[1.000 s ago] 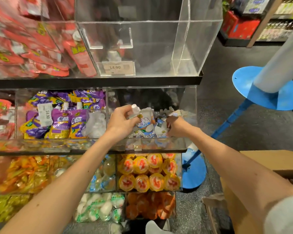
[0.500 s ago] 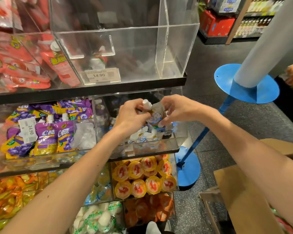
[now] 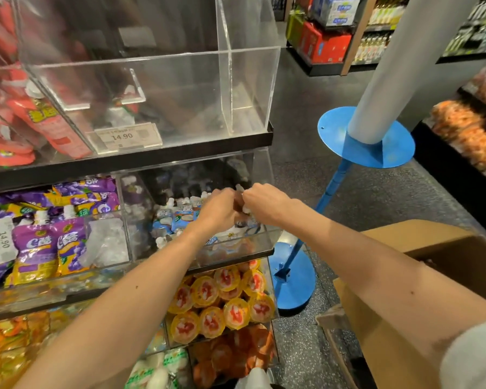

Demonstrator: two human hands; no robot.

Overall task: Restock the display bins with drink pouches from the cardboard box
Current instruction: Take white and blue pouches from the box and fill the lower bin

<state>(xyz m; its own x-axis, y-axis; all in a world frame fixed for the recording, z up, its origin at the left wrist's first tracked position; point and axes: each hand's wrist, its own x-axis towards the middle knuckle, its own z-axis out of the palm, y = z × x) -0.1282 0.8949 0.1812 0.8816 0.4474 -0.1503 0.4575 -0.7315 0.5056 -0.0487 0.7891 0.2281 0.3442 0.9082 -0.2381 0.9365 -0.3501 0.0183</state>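
both left hand and right hand pinched on one drink pouch in display bin

White pole, blue disc stand.

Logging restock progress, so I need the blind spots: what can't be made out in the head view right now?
All in the head view:
- Grasp: left hand and right hand meet knuckles-up over the blue-and-white pouches; their backs hide what they hold.
- Cardboard box: contents hidden by the right forearm and the frame's edge.
- Middle bin: rear dark, behind glare.
- Price tag: only 14.90 reads; the rest is too small.
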